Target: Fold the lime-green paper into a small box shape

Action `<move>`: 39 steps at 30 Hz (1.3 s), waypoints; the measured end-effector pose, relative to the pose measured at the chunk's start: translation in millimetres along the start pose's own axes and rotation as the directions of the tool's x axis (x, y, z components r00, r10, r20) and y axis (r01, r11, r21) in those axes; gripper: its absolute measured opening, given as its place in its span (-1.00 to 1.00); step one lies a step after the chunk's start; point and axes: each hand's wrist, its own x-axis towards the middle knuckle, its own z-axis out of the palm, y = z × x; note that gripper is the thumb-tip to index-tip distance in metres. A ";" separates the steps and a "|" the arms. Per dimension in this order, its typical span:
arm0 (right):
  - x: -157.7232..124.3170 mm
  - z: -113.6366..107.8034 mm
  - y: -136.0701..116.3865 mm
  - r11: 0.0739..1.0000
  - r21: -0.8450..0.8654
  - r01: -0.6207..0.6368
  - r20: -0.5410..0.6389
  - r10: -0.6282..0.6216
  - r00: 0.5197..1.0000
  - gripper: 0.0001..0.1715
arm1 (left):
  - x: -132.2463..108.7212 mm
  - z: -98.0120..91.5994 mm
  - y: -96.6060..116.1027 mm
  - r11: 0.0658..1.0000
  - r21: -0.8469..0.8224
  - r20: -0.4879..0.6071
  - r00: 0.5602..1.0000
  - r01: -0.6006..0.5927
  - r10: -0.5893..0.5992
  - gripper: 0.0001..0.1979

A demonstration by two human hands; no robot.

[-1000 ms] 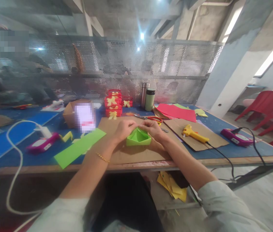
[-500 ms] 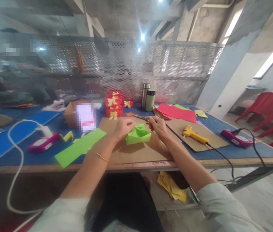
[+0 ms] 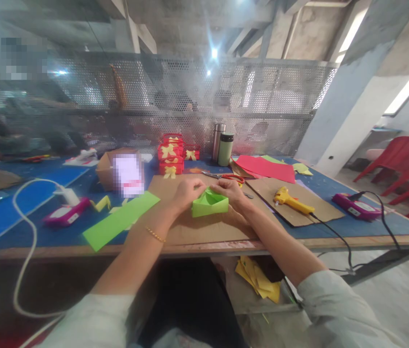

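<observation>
A small green paper box [image 3: 210,207], open at the top with folded flaps inside, is held just above a brown cardboard sheet [image 3: 190,234]. My left hand [image 3: 189,192] pinches its far left edge, fingers closed. At the far right edge, my right hand [image 3: 230,191] is closed on the same box, with fingertips partly hidden behind the paper. Beyond my hands lie scissors [image 3: 234,178] with red-orange handles. To the left, a long green paper strip [image 3: 121,221] rests across the table.
A yellow glue gun [image 3: 293,200] lies on cardboard at right, its cable running over the edge near a purple power strip [image 3: 357,207]. Another purple power strip [image 3: 67,211] sits left. Red boxes with gold bows [image 3: 170,153], a green bottle [image 3: 225,150] and red paper [image 3: 264,168] stand behind.
My right hand has moved left to the green box and now grips its far edge. The scissors' handles have come into view behind it. The box has shifted slightly right.
</observation>
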 end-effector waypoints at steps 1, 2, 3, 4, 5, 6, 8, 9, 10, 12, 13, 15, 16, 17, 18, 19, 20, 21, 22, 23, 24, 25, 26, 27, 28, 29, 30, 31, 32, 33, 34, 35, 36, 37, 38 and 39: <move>0.3 -0.7 -0.2 1.000 -0.021 0.012 -0.010 -0.012 1.000 -0.36 | 0.4 0.3 -1.2 1.000 -0.019 -0.006 1.000 -0.001 0.001 -0.82; 0.5 -1.6 -0.5 0.999 -0.042 0.024 -0.025 -0.025 0.999 -0.38 | 0.8 0.3 -2.6 0.999 -0.049 -0.016 1.000 0.001 -0.002 -0.84; 0.7 -2.6 -1.0 0.998 -0.058 0.037 -0.047 -0.040 0.998 -0.41 | 1.1 0.1 -4.0 0.996 -0.089 -0.032 0.999 0.008 -0.011 -0.85; 0.9 -3.7 -1.3 0.996 -0.068 0.052 -0.073 -0.057 0.996 -0.44 | 1.4 -0.5 -5.5 0.991 -0.133 -0.049 0.998 0.022 -0.029 -0.86; 1.1 -4.8 -1.6 0.995 -0.074 0.068 -0.102 -0.075 0.992 -0.48 | 1.7 -1.2 -6.8 0.983 -0.178 -0.064 0.996 0.044 -0.057 -0.86; 1.3 -5.9 -1.7 0.993 -0.076 0.085 -0.128 -0.094 0.987 -0.51 | 1.8 -2.1 -7.8 0.972 -0.221 -0.073 0.993 0.073 -0.092 -0.85; 2.1 -7.5 -1.5 0.990 -0.081 0.117 -0.162 -0.129 0.978 -0.55 | 1.8 -3.8 -8.7 0.946 -0.294 -0.071 0.983 0.139 -0.167 -0.84; 2.5 -7.8 -1.1 0.988 -0.088 0.129 -0.171 -0.143 0.975 -0.56 | 1.7 -4.5 -8.5 0.933 -0.319 -0.070 0.978 0.166 -0.198 -0.83; 2.9 -8.0 -0.7 0.986 -0.096 0.139 -0.177 -0.154 0.972 -0.56 | 1.4 -5.0 -7.9 0.924 -0.336 -0.075 0.973 0.183 -0.220 -0.83; 3.6 -7.7 0.0 0.984 -0.105 0.144 -0.181 -0.161 0.970 -0.56 | 0.5 -5.9 -5.6 0.920 -0.344 -0.096 0.967 0.189 -0.235 -0.84; 3.7 -7.5 0.1 0.985 -0.105 0.140 -0.182 -0.157 0.971 -0.56 | 0.0 -6.3 -4.3 0.923 -0.337 -0.105 0.967 0.184 -0.232 -0.85; 3.6 -7.2 -0.5 0.986 -0.105 0.131 -0.173 -0.148 0.974 -0.56 | -0.8 -7.5 -2.0 0.931 -0.319 -0.115 0.968 0.176 -0.222 -0.87; 3.4 -7.3 -1.1 0.985 -0.106 0.132 -0.166 -0.149 0.975 -0.56 | -1.0 -8.2 -1.2 0.934 -0.311 -0.115 0.969 0.174 -0.219 -0.87; 3.0 -7.4 -1.9 0.984 -0.110 0.139 -0.159 -0.155 0.975 -0.57 | -1.0 -9.0 -0.7 0.936 -0.305 -0.114 0.970 0.173 -0.216 -0.88; 2.6 -7.7 -2.8 0.982 -0.113 0.149 -0.154 -0.165 0.974 -0.58 | -0.9 -9.7 -0.4 0.937 -0.303 -0.113 0.970 0.171 -0.214 -0.88; 2.2 -8.0 -3.5 0.980 -0.115 0.160 -0.150 -0.177 0.973 -0.59 | -0.7 -10.4 -0.3 0.937 -0.304 -0.108 0.972 0.169 -0.210 -0.88; 1.8 -8.3 -4.0 0.979 -0.113 0.169 -0.149 -0.184 0.971 -0.59 | -0.5 -10.8 -0.2 0.937 -0.308 -0.099 0.974 0.166 -0.205 -0.87; 1.5 -8.6 -4.2 0.979 -0.109 0.171 -0.148 -0.186 0.971 -0.58 | -0.3 -10.8 -0.3 0.935 -0.315 -0.086 0.977 0.161 -0.197 -0.86; 1.2 -8.7 -4.1 0.980 -0.104 0.168 -0.145 -0.182 0.972 -0.58 | -0.2 -10.4 -0.4 0.933 -0.326 -0.070 0.980 0.156 -0.188 -0.85; 1.0 -8.7 -3.7 0.982 -0.100 0.161 -0.139 -0.174 0.975 -0.56 | -0.1 -9.5 -0.6 0.930 -0.336 -0.052 0.983 0.152 -0.179 -0.83; 0.8 -8.4 -3.2 0.984 -0.098 0.151 -0.131 -0.163 0.978 -0.55 | -0.2 -8.1 -0.8 0.925 -0.348 -0.030 0.984 0.152 -0.173 -0.81; 0.6 -8.0 -2.5 0.985 -0.099 0.138 -0.122 -0.150 0.981 -0.53 | -0.4 -6.4 -1.2 0.919 -0.361 -0.007 0.985 0.159 -0.173 -0.78; 0.4 -7.5 -1.9 0.986 -0.104 0.127 -0.112 -0.138 0.984 -0.52 | -0.6 -4.6 -1.8 0.911 -0.376 0.015 0.984 0.171 -0.178 -0.75; 0.2 -6.9 -1.4 0.987 -0.109 0.118 -0.101 -0.129 0.986 -0.50 | -0.9 -3.0 -2.3 0.901 -0.392 0.038 0.981 0.188 -0.188 -0.71; -0.2 -6.3 -1.1 0.988 -0.110 0.112 -0.090 -0.122 0.988 -0.48 | -1.3 -1.7 -2.9 0.890 -0.406 0.062 0.978 0.207 -0.200 -0.67; -0.5 -5.7 -1.1 0.988 -0.109 0.108 -0.075 -0.116 0.990 -0.47 | -1.6 -0.9 -3.3 0.880 -0.417 0.084 0.974 0.225 -0.210 -0.65; -1.0 -5.3 -1.3 0.989 -0.104 0.104 -0.060 -0.111 0.992 -0.45 | -1.8 -0.7 -3.6 0.875 -0.422 0.100 0.971 0.238 -0.216 -0.63; -1.4 -5.1 -1.8 0.990 -0.097 0.101 -0.044 -0.105 0.993 -0.42 | -1.9 -1.0 -3.5 0.875 -0.421 0.107 0.971 0.241 -0.216 -0.62; -1.8 -5.0 -2.5 0.991 -0.089 0.097 -0.032 -0.100 0.995 -0.40 | -2.0 -1.7 -3.2 0.879 -0.414 0.105 0.972 0.237 -0.212 -0.63; -2.1 -4.9 -3.2 0.992 -0.085 0.093 -0.022 -0.096 0.995 -0.37 | -2.0 -2.5 -2.6 0.885 -0.404 0.097 0.973 0.230 -0.209 -0.64; -2.5 -4.9 -4.0 0.992 -0.085 0.093 -0.017 -0.095 0.995 -0.34 | -2.2 -3.3 -1.7 0.891 -0.394 0.087 0.974 0.225 -0.208 -0.66; -2.8 -4.9 -4.7 0.992 -0.089 0.094 -0.011 -0.096 0.995 -0.31 | -2.4 -3.7 -0.7 0.896 -0.385 0.079 0.975 0.223 -0.209 -0.67; -3.1 -4.8 -5.1 0.991 -0.097 0.097 -0.004 -0.098 0.995 -0.29 | -2.8 -3.8 0.4 0.900 -0.375 0.075 0.975 0.223 -0.210 -0.69; -3.4 -4.6 -5.4 0.989 -0.108 0.100 0.005 -0.100 0.995 -0.28 | -3.4 -3.4 1.4 0.905 -0.362 0.076 0.975 0.223 -0.209 -0.71; -3.7 -4.3 -5.3 0.988 -0.119 0.101 0.017 -0.100 0.995 -0.29 | -4.0 -2.6 2.2 0.913 -0.345 0.078 0.976 0.217 -0.203 -0.72; -4.1 -4.0 -5.1 0.987 -0.129 0.098 0.031 -0.094 0.995 -0.30 | -4.6 -1.5 2.7 0.924 -0.323 0.077 0.979 0.204 -0.189 -0.72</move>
